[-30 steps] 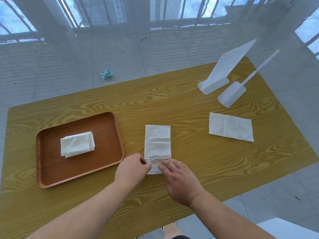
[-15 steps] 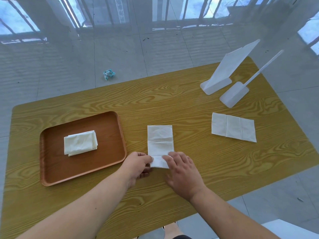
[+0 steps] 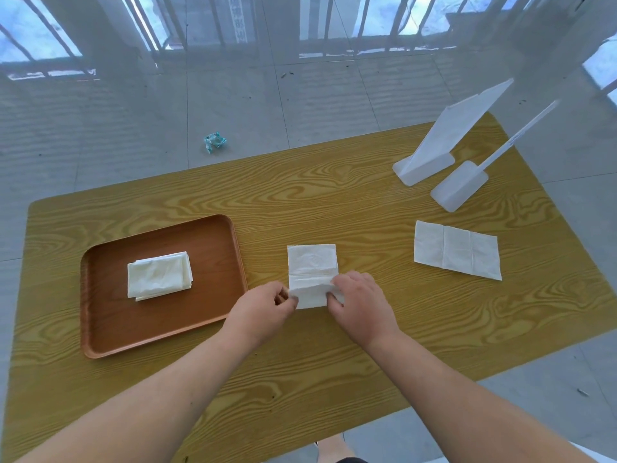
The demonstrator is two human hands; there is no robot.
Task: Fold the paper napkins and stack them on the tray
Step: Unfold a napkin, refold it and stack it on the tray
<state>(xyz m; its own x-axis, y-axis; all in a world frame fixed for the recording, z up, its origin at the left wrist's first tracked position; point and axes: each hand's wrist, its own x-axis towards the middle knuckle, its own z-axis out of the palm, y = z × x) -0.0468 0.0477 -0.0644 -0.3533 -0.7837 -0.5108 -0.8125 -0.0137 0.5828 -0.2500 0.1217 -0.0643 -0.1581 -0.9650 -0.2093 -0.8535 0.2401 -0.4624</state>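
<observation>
Napkin [image 3: 312,274] sits centre frame on the worktop [image 3: 334,202], long axis running up-frame, near end lifted and curling over toward the far end. Your left hand [image 3: 263,312] has thumb and fingers [image 3: 291,301] pinched shut on the napkin's lower-left corner. Your right hand [image 3: 362,304] grips the lower-right edge, fingers [image 3: 337,285] curled narrow over the raised flap, thumb under or behind the paper; can't tell exactly. Both hands touch only this napkin.

Left of it, just beside your left hand: brown tray [image 3: 100,329] with a folded napkin stack [image 3: 158,275] lying near its middle, slightly skewed.

Right of centre, well apart: flat unfolded napkin [image 3: 456,250], two crease lines visible, lying alone on the worktop.

Upper right: two white plastic stands [image 3: 424,170], one with a tilted panel, the other with a thin rod.

Floor, upper left of centre: crumpled teal wrapper [image 3: 214,142].
</observation>
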